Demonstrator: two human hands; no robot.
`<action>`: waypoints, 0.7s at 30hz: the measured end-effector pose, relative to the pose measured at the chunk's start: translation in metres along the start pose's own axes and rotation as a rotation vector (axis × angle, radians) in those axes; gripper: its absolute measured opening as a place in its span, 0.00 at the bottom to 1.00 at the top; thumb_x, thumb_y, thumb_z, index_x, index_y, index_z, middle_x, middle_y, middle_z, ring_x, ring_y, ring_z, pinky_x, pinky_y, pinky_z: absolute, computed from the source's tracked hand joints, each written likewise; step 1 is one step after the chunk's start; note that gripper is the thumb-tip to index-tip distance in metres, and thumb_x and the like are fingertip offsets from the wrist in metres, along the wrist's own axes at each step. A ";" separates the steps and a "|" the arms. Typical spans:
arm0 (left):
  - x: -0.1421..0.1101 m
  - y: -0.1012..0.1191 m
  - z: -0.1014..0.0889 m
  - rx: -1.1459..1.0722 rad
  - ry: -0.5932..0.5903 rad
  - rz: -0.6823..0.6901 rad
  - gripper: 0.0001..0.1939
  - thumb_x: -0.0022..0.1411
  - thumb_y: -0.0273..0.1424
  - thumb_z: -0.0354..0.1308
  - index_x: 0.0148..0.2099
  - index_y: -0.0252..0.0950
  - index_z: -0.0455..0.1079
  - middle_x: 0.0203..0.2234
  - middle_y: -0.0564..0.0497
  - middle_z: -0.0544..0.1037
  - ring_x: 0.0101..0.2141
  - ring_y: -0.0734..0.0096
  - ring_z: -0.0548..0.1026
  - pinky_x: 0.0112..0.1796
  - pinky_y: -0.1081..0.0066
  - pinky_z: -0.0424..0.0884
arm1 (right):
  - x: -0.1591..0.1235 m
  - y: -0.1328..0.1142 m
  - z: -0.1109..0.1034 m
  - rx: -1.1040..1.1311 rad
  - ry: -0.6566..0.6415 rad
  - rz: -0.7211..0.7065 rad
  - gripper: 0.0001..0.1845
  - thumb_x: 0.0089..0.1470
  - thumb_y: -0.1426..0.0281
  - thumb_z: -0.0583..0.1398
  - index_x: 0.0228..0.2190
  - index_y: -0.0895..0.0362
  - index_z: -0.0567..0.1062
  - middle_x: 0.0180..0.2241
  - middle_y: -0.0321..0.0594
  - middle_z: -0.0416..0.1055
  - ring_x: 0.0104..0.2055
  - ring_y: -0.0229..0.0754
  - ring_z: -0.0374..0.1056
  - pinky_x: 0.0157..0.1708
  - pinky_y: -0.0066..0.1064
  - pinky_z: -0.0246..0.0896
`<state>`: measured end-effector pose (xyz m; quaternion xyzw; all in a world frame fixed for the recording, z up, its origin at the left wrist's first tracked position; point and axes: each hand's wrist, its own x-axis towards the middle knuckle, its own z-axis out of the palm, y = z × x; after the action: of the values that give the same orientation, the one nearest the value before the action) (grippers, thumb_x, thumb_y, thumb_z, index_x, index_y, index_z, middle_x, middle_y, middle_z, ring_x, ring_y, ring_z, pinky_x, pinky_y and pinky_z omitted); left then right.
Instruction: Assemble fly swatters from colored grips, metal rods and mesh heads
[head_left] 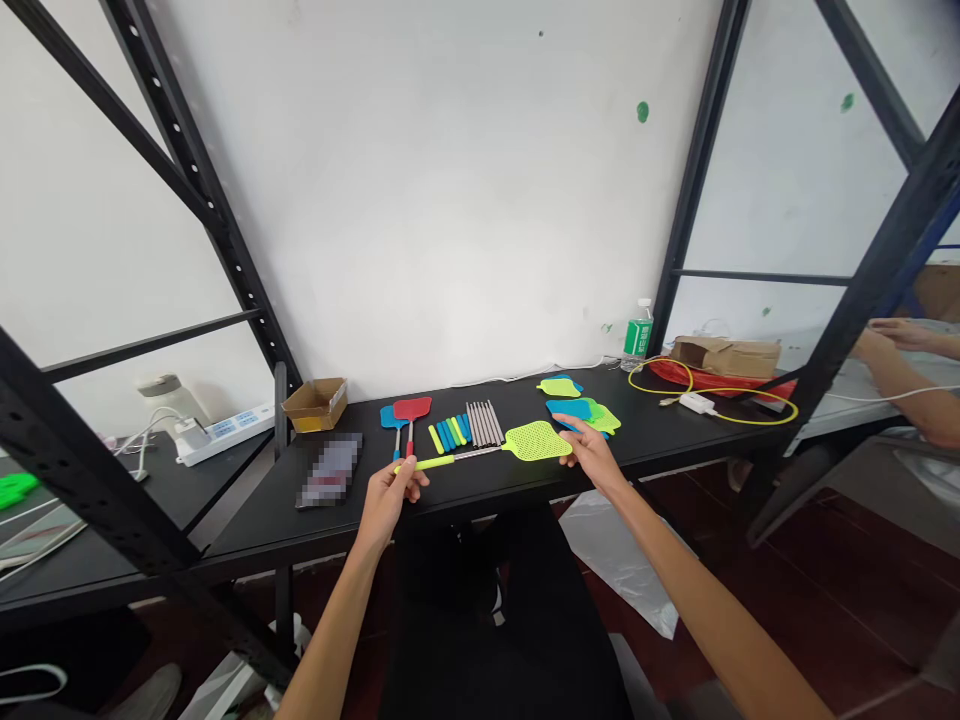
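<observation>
From my end I've got the lime fly swatter (538, 441) stretched out sideways between both hands, over the front part of the black surface (487, 486). My left hand (391, 490) is pinching the handle near its end, thumb against fingers. My right hand (590, 452) pinches the far edge of the swatter's head, index finger stretched out, so most of the swatter lies to that hand's left.

Texture-wise, the head is flat, plastic-looking and full of little holes, with rounded corners — then a slim, shiny metal shaft and a smooth tube handle. Just beyond it: short lime and blue grips (448, 434) in a row, next to straight metal rods (484, 425). A red swatter (412, 409) and a blue swatter (388, 418) lie near my left hand; thin loose heads (572, 408), blue and green, overlap near my right — plus an open cardboard box (311, 421) back left.
</observation>
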<state>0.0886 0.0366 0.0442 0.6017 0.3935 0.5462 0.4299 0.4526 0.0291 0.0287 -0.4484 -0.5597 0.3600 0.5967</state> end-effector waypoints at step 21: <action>-0.002 0.001 0.000 -0.109 0.012 -0.059 0.23 0.63 0.47 0.55 0.24 0.34 0.65 0.21 0.48 0.75 0.20 0.75 0.66 0.24 0.74 0.63 | 0.002 0.006 0.004 -0.142 -0.003 -0.046 0.24 0.56 0.51 0.58 0.45 0.54 0.79 0.36 0.44 0.74 0.34 0.43 0.70 0.20 0.26 0.61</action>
<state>0.0888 0.0347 0.0444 0.5621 0.3836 0.5574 0.4756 0.4495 0.0336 0.0238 -0.4760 -0.5950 0.3060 0.5708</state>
